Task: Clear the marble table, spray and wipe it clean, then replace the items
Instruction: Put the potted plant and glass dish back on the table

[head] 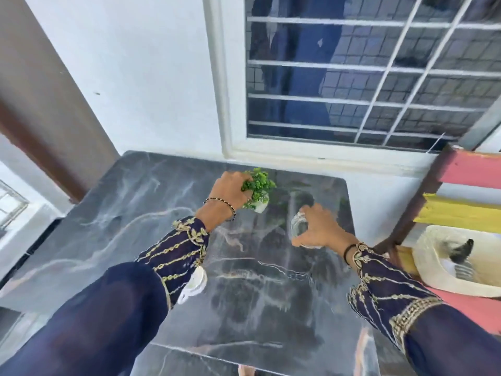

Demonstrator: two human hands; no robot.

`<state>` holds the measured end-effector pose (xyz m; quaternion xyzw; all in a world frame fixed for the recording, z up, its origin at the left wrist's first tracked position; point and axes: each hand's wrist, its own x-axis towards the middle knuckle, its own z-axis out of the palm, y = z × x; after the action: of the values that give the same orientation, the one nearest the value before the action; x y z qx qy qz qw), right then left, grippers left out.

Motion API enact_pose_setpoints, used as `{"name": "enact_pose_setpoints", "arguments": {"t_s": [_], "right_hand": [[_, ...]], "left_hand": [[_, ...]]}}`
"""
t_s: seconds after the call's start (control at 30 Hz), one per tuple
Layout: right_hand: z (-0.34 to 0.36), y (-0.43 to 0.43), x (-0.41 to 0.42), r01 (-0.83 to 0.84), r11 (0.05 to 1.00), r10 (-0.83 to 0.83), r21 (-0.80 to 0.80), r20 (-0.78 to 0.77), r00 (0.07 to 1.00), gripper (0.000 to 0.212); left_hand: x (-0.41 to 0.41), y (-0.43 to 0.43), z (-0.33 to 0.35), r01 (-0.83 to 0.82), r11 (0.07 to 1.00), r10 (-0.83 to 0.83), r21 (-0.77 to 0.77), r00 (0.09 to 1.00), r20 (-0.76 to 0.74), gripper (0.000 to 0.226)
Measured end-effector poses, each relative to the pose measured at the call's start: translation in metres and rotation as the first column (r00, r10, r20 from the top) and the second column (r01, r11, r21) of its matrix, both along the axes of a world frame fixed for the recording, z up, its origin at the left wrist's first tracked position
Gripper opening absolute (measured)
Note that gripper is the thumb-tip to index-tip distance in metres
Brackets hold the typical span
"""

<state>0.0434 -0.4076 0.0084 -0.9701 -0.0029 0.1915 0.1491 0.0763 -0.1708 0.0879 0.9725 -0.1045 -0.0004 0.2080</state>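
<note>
A dark grey marble table (151, 213) with pale veins fills the middle of the view. My left hand (230, 189) grips a small green plant in a white pot (260, 192) near the table's far edge, fingers wrapped into the leaves. My right hand (321, 226) is closed over a clear glass jar (298, 226) standing on the table's far right part. Both arms wear dark blue sleeves with gold embroidery. A small white object (193, 283) shows under my left sleeve; I cannot tell what it is.
A white-framed window with bars (366, 77) is on the wall behind the table. To the right stands a pink and yellow bench (461, 210) carrying a cream plastic basin (433, 256) with a dark brush inside. A brown door frame (40, 104) rises at left.
</note>
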Motion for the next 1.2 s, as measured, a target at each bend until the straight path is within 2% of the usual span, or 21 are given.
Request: {"name": "enact_pose_setpoints", "arguments": {"t_s": [0.17,0.3,0.43,0.67,0.83,0.9,0.97,1.07,1.2], "right_hand": [[-0.022,0.016,0.06,0.029,0.999,-0.029,0.037,-0.006,1.0,0.108],[-0.034,0.028,0.109,0.057,0.997,-0.057,0.044,0.002,0.998,0.101],[-0.047,0.038,0.147,0.09,0.995,-0.09,0.047,-0.006,0.996,0.104],[-0.071,0.051,0.184,0.09,0.996,-0.09,0.012,0.013,0.996,0.101],[-0.069,0.062,0.198,0.083,0.994,-0.087,-0.075,-0.057,0.995,0.116],[-0.062,0.077,0.205,0.028,0.991,-0.033,-0.134,-0.034,0.999,0.118],[-0.054,0.104,0.211,-0.032,0.989,0.034,-0.143,0.006,0.999,0.111],[-0.049,0.157,0.22,-0.077,0.997,0.077,0.008,0.021,0.997,0.094],[-0.049,0.246,0.232,-0.029,0.911,0.05,0.41,-0.038,0.998,0.073]], "left_hand": [[0.052,0.025,-0.022,-0.06,0.998,0.061,-0.017,0.998,0.025,0.035],[0.102,0.037,-0.04,-0.055,0.998,0.055,0.009,0.999,0.001,0.035],[0.139,0.049,-0.058,-0.063,0.998,0.064,0.021,0.997,-0.033,0.033],[0.167,0.078,-0.08,-0.097,0.995,0.096,-0.013,0.994,-0.052,0.032],[0.17,0.104,-0.091,-0.121,0.992,0.119,-0.032,0.991,-0.055,0.032],[0.172,0.12,-0.09,-0.134,0.99,0.132,-0.034,0.99,-0.057,0.033],[0.175,0.139,-0.088,-0.139,0.99,0.137,-0.03,0.989,-0.062,0.034],[0.181,0.171,-0.084,-0.152,0.988,0.15,-0.023,0.986,-0.067,0.034],[0.196,0.226,-0.083,-0.186,0.982,0.185,-0.021,0.982,-0.045,0.033]]}}
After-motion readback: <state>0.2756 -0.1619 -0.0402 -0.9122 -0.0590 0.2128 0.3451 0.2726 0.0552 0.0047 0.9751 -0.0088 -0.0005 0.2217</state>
